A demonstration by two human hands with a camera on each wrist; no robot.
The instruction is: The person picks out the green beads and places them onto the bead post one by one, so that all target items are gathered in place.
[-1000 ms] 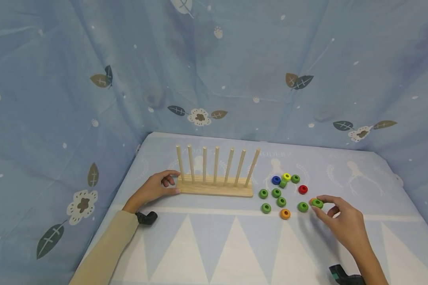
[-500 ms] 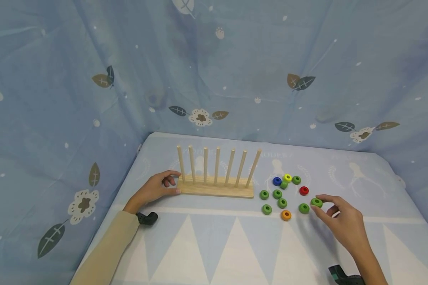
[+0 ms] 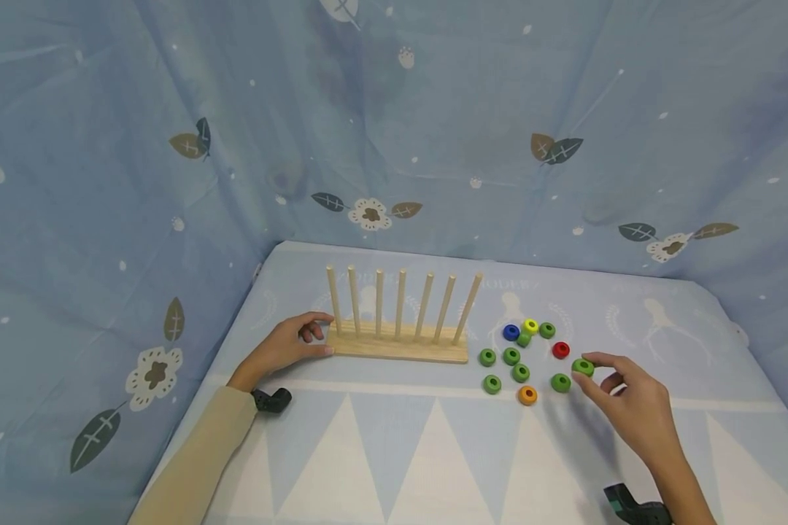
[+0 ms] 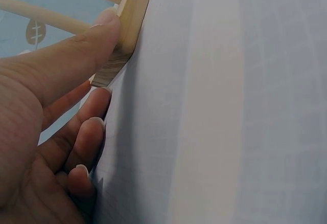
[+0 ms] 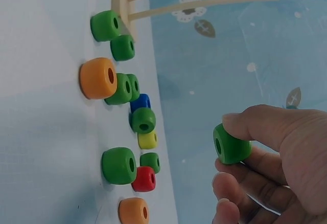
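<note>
My left hand [image 3: 287, 345] grips the left end of a wooden peg rack [image 3: 397, 351], thumb at the front edge and index finger behind. In the left wrist view the thumb [image 4: 76, 58] presses the corner of the base. Several bare upright pegs stand on the rack. Between thumb and fingertips, my right hand [image 3: 637, 408] pinches a green bead [image 3: 583, 367], held above the table. The right wrist view shows this held green bead [image 5: 231, 144] with its hole facing left. Nearest below it on the table lies another green bead [image 3: 561, 383].
Right of the rack lie several green beads [image 3: 511, 356], an orange bead [image 3: 527, 395], a red bead [image 3: 561, 350], a blue bead [image 3: 511, 332] and a yellow bead [image 3: 530, 326]. A second orange bead [image 5: 134, 211] shows only in the right wrist view. A blue curtain [image 3: 394, 131] stands behind.
My right hand has lifted slightly with the green bead, which now covers the orange bead seen behind it a second ago. The left hand stays on the rack.
</note>
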